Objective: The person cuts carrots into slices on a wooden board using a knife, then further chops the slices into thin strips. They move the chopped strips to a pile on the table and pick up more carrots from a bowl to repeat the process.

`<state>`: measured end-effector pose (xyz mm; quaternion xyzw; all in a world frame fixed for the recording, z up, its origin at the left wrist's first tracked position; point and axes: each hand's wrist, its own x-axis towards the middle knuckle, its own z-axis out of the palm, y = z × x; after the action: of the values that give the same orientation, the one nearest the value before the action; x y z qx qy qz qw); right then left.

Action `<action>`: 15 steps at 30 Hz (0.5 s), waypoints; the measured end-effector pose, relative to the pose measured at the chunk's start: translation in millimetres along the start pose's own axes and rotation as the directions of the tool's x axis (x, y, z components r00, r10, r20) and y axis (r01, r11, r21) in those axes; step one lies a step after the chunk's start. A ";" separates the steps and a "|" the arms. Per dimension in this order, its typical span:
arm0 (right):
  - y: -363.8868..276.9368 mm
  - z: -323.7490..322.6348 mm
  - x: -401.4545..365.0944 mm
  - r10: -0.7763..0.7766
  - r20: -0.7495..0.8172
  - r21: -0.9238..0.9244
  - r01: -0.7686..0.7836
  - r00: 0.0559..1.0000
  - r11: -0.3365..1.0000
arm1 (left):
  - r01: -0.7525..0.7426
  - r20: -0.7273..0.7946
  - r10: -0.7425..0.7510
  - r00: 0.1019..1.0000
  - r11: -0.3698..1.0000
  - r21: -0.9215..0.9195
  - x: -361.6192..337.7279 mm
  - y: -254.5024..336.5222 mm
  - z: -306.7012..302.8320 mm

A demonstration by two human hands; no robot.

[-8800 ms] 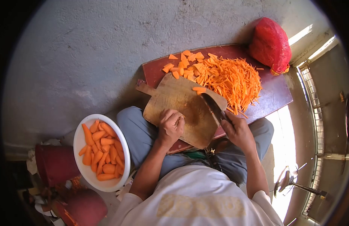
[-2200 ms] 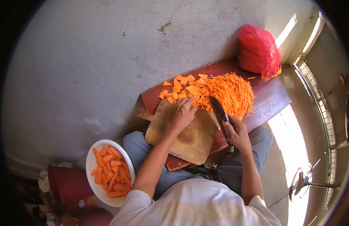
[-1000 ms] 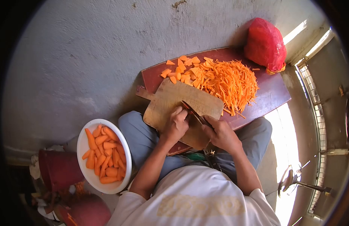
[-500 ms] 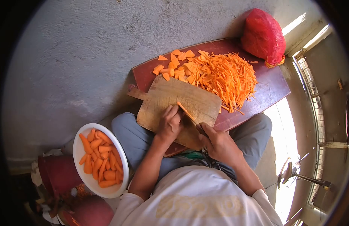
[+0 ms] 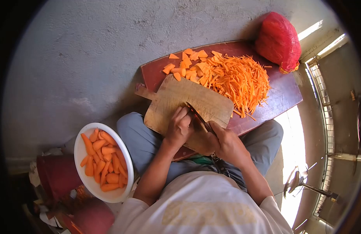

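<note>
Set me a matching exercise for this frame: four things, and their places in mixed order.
1 knife
2 white bowl
3 red mesh bag
4 carrot strips

A heaped on the dark red board
B in the right hand, over the wooden cutting board
C beside the person's left knee, holding carrot chunks
D far right, beyond the dark red board

Pairs: 1-B, 2-C, 3-D, 4-A

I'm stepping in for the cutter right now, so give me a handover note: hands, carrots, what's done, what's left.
Right hand: knife in its grip, blade down on the board.
Left hand: fingers pressed to the board beside the blade; what they pin is hidden.
Done: shreds and slices heaped on the red tray behind the board.
Left: whole carrots in the bowl at the person's left.
</note>
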<state>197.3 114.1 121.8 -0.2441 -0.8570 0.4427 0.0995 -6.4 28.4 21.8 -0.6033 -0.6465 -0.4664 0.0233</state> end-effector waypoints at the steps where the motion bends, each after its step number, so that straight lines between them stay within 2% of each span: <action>1: 1.4 1.9 -0.6 0.008 0.000 0.003 -0.008 1.000 1.000 | -0.009 -0.012 0.009 1.000 1.000 -0.013 2.9 1.2 0.0; 4: 9.6 10.9 18.3 -0.010 -0.036 -0.017 0.010 0.999 1.000 | -0.003 0.021 0.003 1.000 1.000 -0.010 3.6 4.4 -4.9; 7: 20.0 7.6 31.6 -0.095 -0.099 0.042 0.100 0.990 0.994 | 0.043 0.029 -0.042 0.999 0.999 -0.006 -0.9 -1.3 -0.2; 10: 17.0 -1.6 21.3 -0.005 -0.140 0.067 0.014 0.990 0.998 | 0.078 -0.018 -0.078 0.997 0.997 -0.014 -4.6 -5.0 2.4; 13: 9.3 -8.8 6.1 0.036 -0.110 0.026 -0.033 0.993 0.999 | 0.167 -0.075 -0.173 0.982 0.983 -0.079 -7.1 -4.0 3.6; 15: 6.4 -6.3 2.1 0.002 -0.072 0.046 0.002 0.997 0.999 | 0.197 -0.069 -0.204 0.976 0.975 -0.098 -5.8 -2.3 1.9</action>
<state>200.0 122.7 120.3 -0.2574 -0.8425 0.4534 0.1357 -5.7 25.6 15.9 -0.5165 -0.6811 -0.5184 -0.0258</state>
